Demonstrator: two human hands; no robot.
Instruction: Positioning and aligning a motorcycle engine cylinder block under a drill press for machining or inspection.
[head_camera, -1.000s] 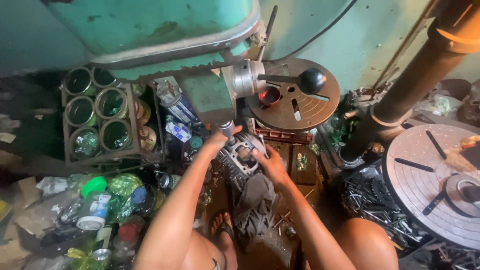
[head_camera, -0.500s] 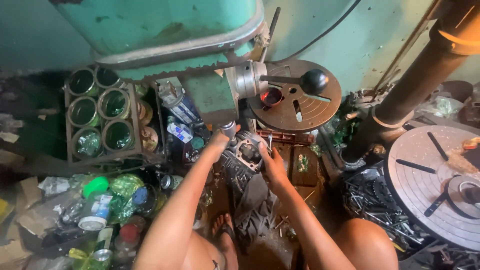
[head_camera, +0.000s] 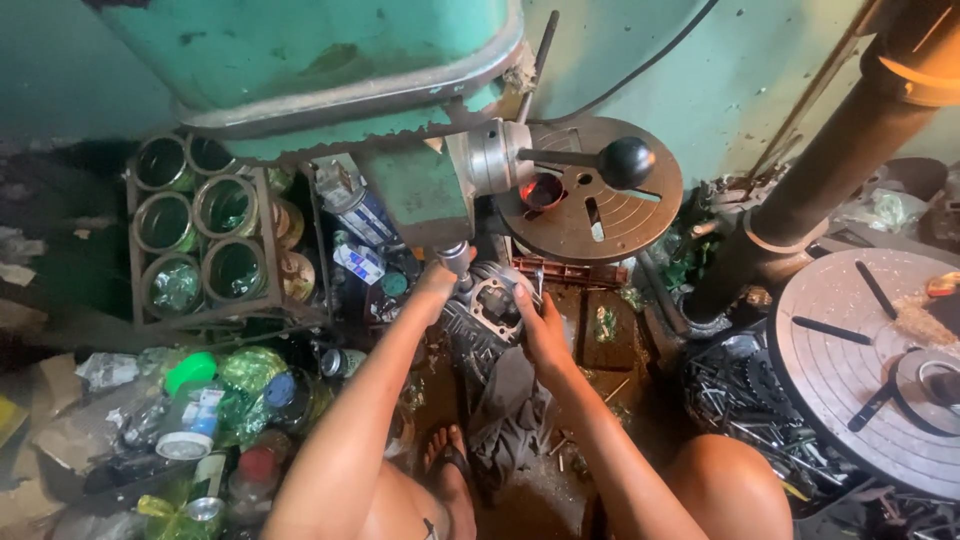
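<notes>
Here, both hands — left hand (head_camera: 437, 283), right hand (head_camera: 541, 325) — clasp the grey finned metal engine cylinder (head_camera: 487, 305) between them, fingers curled on its sides, bore facing upward.

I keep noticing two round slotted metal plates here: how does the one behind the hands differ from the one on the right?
The rusty brown plate behind the hands looks smaller and holds a red cup. The pale grey plate on the right looks bigger and carries wood-coloured shavings. Both are round with straight slots.
</notes>
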